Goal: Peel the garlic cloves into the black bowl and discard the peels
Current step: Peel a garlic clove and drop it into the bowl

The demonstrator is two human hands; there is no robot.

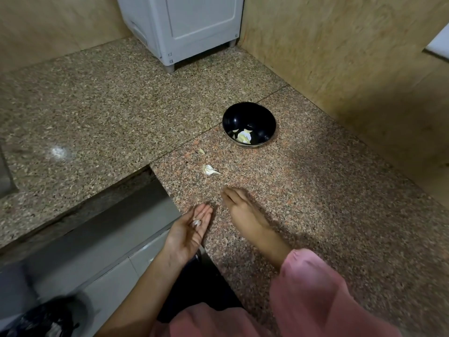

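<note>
A black bowl (249,124) stands on the speckled granite counter (315,190) and holds pale peeled garlic pieces (243,136). A whitish clump of garlic peel (209,170) lies on the counter in front of the bowl, with a smaller scrap (202,151) beyond it. My left hand (192,231) is cupped palm up at the counter's edge, and a few white peel bits (196,223) rest in it. My right hand (243,210) lies flat, palm down, on the counter just below the peel clump, fingers together and blurred.
A white appliance (184,27) stands at the back against tan walls. Left of the counter's edge is a lower gap with a steel strip (109,215). A bin lined with a black bag (46,319) sits at the bottom left.
</note>
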